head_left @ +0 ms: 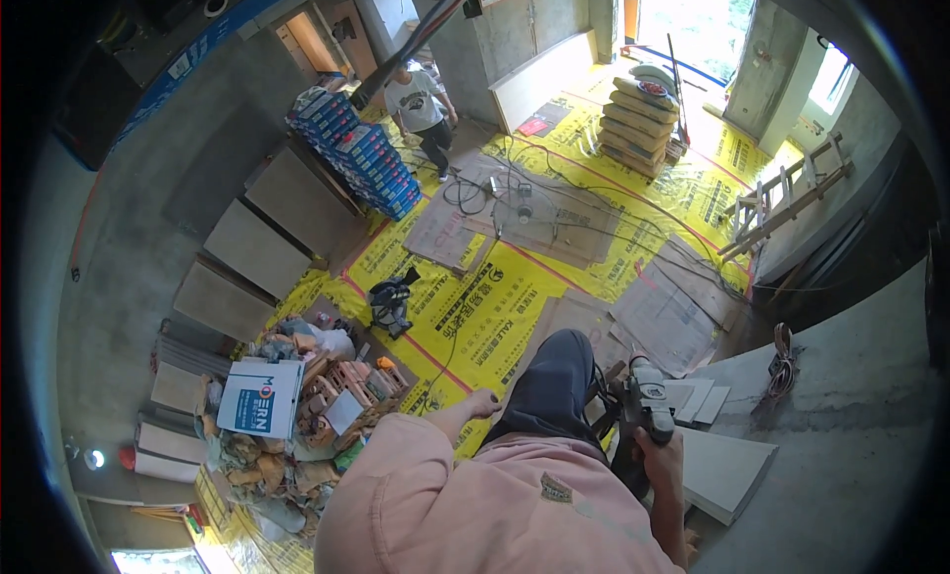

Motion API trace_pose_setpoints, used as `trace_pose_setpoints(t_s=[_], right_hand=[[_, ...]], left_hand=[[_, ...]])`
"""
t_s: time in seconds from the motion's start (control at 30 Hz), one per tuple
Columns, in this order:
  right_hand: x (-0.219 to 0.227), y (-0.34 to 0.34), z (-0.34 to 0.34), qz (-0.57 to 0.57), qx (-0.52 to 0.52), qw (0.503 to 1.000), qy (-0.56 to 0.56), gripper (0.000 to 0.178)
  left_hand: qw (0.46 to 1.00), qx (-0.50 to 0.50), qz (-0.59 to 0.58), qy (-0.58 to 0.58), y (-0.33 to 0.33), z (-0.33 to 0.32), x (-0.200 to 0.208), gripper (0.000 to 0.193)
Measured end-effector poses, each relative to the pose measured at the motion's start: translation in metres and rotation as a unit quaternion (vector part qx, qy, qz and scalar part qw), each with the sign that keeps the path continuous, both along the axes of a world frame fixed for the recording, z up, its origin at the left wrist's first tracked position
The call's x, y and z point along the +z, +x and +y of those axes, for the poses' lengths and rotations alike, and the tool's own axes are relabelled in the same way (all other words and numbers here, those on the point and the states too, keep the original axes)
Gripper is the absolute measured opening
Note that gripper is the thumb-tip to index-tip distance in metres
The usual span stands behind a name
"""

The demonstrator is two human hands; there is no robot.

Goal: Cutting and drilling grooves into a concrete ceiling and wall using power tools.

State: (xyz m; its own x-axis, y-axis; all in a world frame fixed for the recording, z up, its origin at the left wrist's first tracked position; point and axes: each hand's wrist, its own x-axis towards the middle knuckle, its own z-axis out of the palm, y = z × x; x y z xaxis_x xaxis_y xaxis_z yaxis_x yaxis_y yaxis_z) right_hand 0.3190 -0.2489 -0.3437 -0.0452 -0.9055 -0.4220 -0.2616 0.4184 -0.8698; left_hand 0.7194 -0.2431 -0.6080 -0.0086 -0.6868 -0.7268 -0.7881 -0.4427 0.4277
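My right hand [660, 451] is closed round the rear of a grey and black power drill [650, 388], which is at my right side near my thigh. Its front end points away from me, and dark straps or cable show beside it. My left hand [482, 404] hangs at my left, over the yellow floor sheeting [435, 327], with its fingers curled in and nothing visible in them. Most of my left forearm is hidden by my pink sleeve [396, 475]. White panels [727, 465] lie beside the drill, against the right-hand wall.
A person [424, 109] walks at the back, next to stacked blue boxes [366, 158]. Cables [539, 178] cross the floor boards. A tool bag [390, 305] and a rubbish heap [287, 475] are at left. Stacked sacks [638, 124] and a wooden ladder [787, 193] stand at right.
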Motion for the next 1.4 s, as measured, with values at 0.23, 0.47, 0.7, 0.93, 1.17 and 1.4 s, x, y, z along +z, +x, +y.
trace_pose_setpoints(t_s=[0.23, 0.47, 0.7, 0.93, 1.17, 1.4], right_hand=[[0.003, 0.001, 0.001, 0.006, 0.008, 1.0, 0.005, 0.015], [-0.003, -0.001, 0.0, -0.009, -0.005, 1.0, 0.009, 0.015], [-0.004, -0.001, 0.0, -0.013, -0.004, 1.0, 0.004, 0.013], [-0.002, 0.0, 0.0, -0.015, 0.004, 1.0, 0.015, 0.014], [-0.005, -0.003, 0.001, -0.004, 0.006, 1.0, 0.019, 0.016], [-0.006, 0.0, 0.001, -0.006, 0.016, 1.0, 0.007, 0.017]], left_hand=[[0.999, 0.017, 0.032, 0.018, 0.007, 0.009, -0.031, 0.043], [1.0, -0.01, 0.021, -0.001, 0.006, 0.007, -0.032, 0.04], [1.0, -0.012, 0.006, -0.022, 0.0, 0.009, -0.02, 0.04], [1.0, -0.001, 0.01, -0.015, 0.001, 0.011, -0.013, 0.043], [0.999, 0.028, 0.018, 0.018, -0.002, 0.009, -0.006, 0.042], [0.999, 0.025, 0.013, -0.027, 0.008, 0.019, -0.043, 0.041]])
